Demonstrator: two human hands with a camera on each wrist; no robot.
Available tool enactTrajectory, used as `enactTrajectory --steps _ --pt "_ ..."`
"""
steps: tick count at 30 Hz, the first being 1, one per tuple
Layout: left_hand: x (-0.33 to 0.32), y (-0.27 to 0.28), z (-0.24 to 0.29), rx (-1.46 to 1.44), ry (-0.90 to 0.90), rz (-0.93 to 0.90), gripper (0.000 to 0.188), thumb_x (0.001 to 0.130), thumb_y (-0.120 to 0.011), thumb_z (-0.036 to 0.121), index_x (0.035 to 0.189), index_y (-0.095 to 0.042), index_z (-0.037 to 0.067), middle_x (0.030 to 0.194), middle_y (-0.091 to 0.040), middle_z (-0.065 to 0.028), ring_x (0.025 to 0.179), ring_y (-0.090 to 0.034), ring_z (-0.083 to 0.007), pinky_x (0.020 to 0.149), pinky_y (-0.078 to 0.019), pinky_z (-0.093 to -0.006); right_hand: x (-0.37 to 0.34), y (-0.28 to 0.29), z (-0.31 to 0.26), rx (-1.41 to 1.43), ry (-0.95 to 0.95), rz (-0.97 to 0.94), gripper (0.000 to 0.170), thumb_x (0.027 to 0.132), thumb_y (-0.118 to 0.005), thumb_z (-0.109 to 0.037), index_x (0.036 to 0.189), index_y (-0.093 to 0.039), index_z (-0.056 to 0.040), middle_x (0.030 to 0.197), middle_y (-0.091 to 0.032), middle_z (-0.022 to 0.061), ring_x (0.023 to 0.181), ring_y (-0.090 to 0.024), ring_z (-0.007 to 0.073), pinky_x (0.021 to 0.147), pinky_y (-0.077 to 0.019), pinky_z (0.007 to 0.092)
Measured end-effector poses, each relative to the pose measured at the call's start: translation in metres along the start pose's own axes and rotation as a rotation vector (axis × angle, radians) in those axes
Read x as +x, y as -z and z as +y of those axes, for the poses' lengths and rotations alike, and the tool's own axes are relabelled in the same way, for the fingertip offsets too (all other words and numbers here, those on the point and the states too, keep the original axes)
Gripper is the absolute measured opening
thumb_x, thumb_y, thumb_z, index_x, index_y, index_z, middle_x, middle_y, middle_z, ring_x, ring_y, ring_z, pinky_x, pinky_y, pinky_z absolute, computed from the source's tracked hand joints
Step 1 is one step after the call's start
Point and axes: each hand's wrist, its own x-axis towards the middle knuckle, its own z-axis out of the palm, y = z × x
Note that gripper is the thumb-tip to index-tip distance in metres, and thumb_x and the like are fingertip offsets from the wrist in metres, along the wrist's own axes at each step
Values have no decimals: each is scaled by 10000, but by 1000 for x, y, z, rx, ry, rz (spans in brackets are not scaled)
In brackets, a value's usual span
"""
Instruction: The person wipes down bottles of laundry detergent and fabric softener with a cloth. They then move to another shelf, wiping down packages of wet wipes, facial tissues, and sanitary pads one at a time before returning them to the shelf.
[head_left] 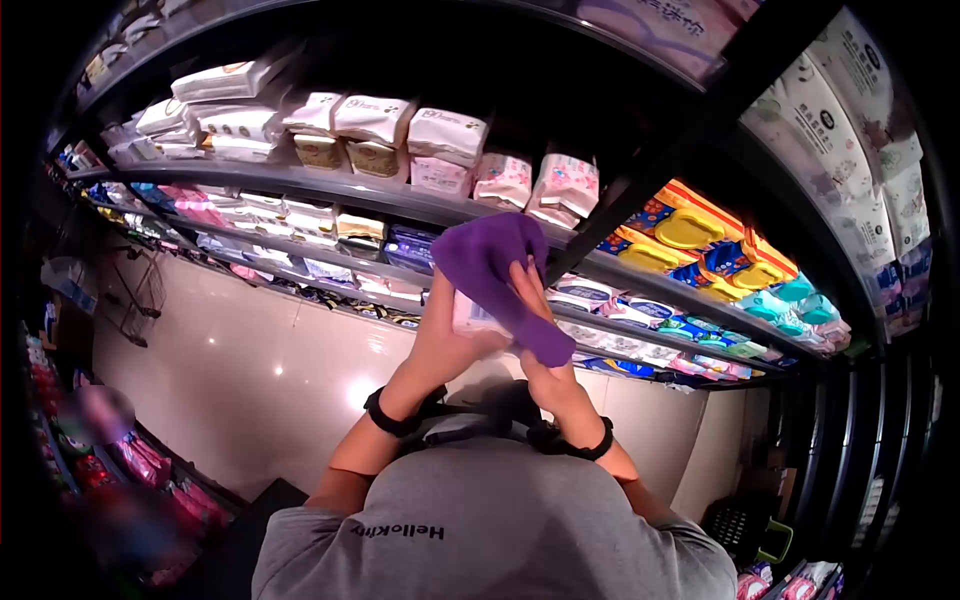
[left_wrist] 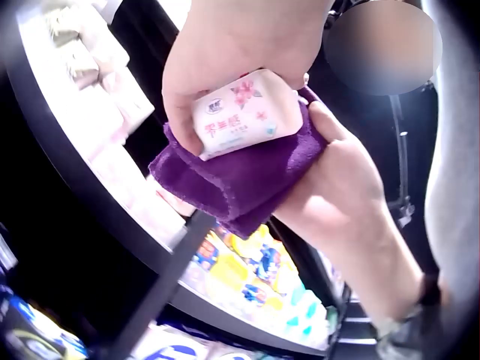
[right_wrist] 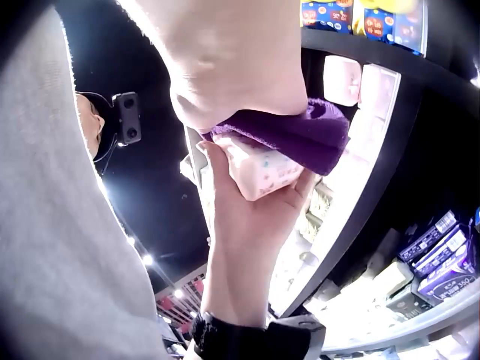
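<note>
My left hand [head_left: 440, 340] grips a small white tissue pack [left_wrist: 244, 116] printed with pink flowers, its thumb and fingers round opposite sides in the left wrist view. A purple cloth [head_left: 490, 255] drapes over the pack and hangs past its edge. My right hand [head_left: 545, 385] holds the cloth against the pack, fingers wrapped in the folds. In the right wrist view the cloth lies between my right hand [right_wrist: 232, 67] and the pack [right_wrist: 259, 169], with my left hand [right_wrist: 251, 232] cupping the pack from below. Both hands are close together before the shelf.
Ahead runs a shelf [head_left: 370, 190] with stacked tissue packs [head_left: 445, 135]. Yellow-lidded wipes packs [head_left: 690, 230] and teal packs [head_left: 800, 300] stand on the right. A dark upright post [head_left: 640, 165] divides the shelves. Behind, there is a basket [head_left: 740, 530] at the right.
</note>
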Motion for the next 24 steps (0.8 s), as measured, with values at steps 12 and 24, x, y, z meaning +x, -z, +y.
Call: enactTrajectory --steps 12,24 --pt "-10 35 26 -304 -165 -36 799 627 -713 197 1278 -283 24 1211 -393 -93 1108 -421 -172 936 -335 -285 -16 -30 14 -515 198 -27 303 793 -544 -123 1076 -553 -16 1222 -466 195 1189 -368 416 956 -321 468" --pt "-33 15 29 234 -471 -21 1138 528 -818 200 1347 -52 4 1162 -423 -188 1100 -420 -308 940 -332 -380 -23 -17 15 579 -373 286 629 848 -491 -447 1259 -329 0 1226 -432 102 1126 -415 191 957 -304 323"
